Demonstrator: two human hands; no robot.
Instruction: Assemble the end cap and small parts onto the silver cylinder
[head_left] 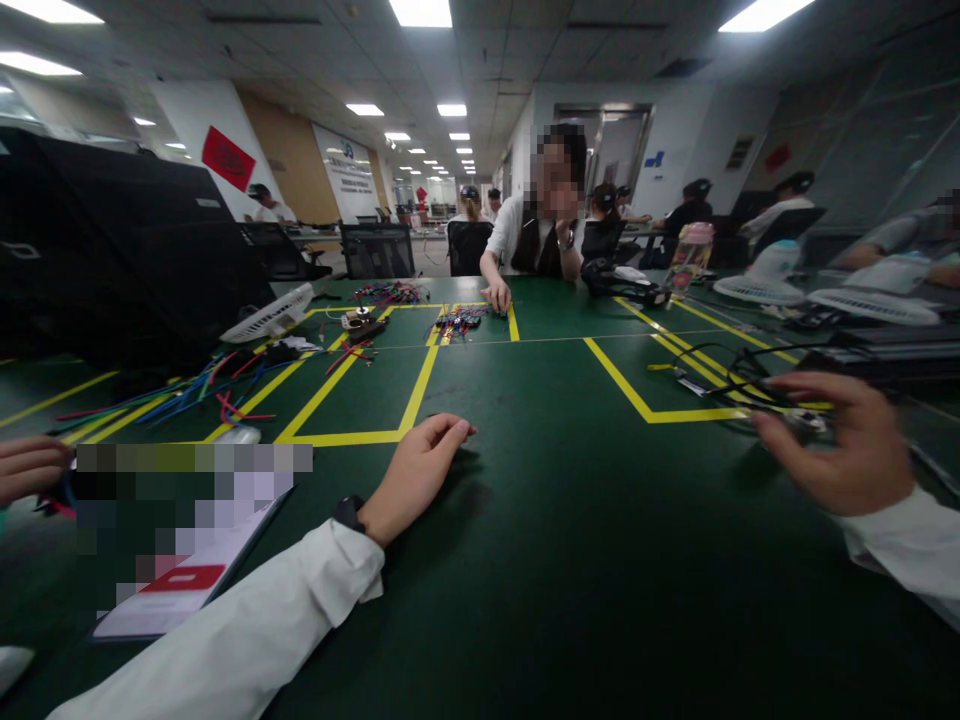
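Observation:
My left hand [420, 472] is over the green table [570, 560], a black band at its wrist. Its fingers are curled together with the thumb against them, and nothing shows in them. Over on the right, my right hand [855, 450] has its thumb and fingers apart. It is beside a bundle of black cable [731, 370], and a small metallic connector [814, 420] shows just behind the gap between thumb and fingers. Whether the hand touches either one I cannot tell.
Loose coloured wires [195, 385] and a small device [360, 320] lie left of centre. Across the table a person's hand [496, 294] is near a wire bundle [459, 320]. Another person's hand [30, 468] enters at left, near a phone-like flat panel [187, 590]. White fans [761, 285] stand at right.

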